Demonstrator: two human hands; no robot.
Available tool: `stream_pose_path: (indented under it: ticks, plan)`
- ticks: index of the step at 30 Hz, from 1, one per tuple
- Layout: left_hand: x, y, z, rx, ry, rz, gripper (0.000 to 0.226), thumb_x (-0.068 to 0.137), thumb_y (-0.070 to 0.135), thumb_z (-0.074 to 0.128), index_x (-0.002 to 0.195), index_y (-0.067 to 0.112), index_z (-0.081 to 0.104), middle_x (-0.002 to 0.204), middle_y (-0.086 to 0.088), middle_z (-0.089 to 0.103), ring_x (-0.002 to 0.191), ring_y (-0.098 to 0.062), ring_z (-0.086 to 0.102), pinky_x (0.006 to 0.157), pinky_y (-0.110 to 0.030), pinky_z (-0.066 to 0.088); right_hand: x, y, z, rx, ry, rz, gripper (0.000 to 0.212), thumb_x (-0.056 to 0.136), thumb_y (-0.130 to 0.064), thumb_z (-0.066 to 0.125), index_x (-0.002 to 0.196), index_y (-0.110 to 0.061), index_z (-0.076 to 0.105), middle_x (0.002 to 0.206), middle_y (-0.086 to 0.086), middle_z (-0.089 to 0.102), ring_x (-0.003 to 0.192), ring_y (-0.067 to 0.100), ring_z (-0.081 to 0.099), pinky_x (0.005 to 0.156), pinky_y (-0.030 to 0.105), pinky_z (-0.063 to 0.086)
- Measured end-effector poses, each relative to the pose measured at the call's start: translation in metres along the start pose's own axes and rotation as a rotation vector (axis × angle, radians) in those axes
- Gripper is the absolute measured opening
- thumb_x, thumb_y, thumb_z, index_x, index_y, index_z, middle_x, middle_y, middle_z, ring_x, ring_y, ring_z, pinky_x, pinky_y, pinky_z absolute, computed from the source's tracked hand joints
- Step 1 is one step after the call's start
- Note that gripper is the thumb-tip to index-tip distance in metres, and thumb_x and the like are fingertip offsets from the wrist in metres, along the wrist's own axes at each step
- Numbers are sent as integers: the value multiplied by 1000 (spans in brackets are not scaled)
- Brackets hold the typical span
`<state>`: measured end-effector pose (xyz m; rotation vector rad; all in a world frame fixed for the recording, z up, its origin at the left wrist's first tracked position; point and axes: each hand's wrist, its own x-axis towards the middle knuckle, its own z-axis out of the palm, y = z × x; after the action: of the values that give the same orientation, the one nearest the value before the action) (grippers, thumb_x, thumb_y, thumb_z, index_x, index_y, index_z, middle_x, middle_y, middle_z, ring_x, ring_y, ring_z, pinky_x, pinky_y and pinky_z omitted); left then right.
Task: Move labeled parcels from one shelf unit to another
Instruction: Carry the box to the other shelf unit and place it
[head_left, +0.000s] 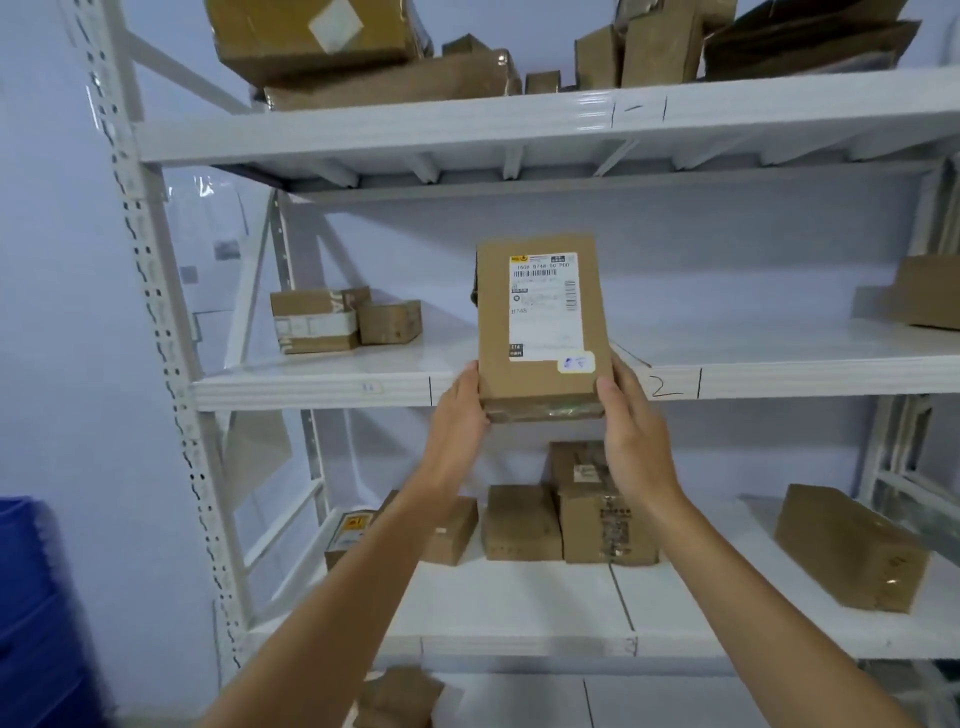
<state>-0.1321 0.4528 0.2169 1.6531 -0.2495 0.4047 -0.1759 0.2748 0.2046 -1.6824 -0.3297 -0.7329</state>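
A flat brown cardboard parcel (540, 384) with a white shipping label and a small handwritten sticker is held upright in front of the middle shelf (311, 389) of a white metal shelf unit. My left hand (460, 415) grips its lower left edge. My right hand (631, 426) grips its lower right edge. The parcel's bottom edge is level with the shelf's front lip, near the section marked 2.
Two small boxes (337, 319) sit at the left of the middle shelf, another box (927, 291) at its far right. Several parcels (566, 514) stand on the lower shelf and several on the top shelf (363, 57). A blue bin (31, 597) is at lower left.
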Motion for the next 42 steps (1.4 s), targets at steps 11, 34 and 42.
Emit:
stream_pose_path:
  ticks: [11,34,42]
  plan:
    - [70,24,-90,-72,127,-12,45,100,51,31,114,23,64,125,-9,68,117,-27,65,106,-50,51,77,-31,93,-195,-176,-99,46,108,-48,26,154,-48,28,147,-22,50,122,5,50,102,36,40]
    - [147,1,-196,199,183,51,41,95,54,41,114,40,74,113,5,78,111,-22,72,105,-49,54,150,-12,212,-119,-319,118,78,89,-79,27,156,-38,32,152,-2,52,135,23,52,111,46,41]
    - [138,-7,-182,531,101,-14,55,100,2,49,153,15,43,124,2,68,117,-22,62,88,-25,46,155,17,218,-364,-368,174,64,102,-50,40,161,-31,23,155,3,49,137,31,49,106,40,39]
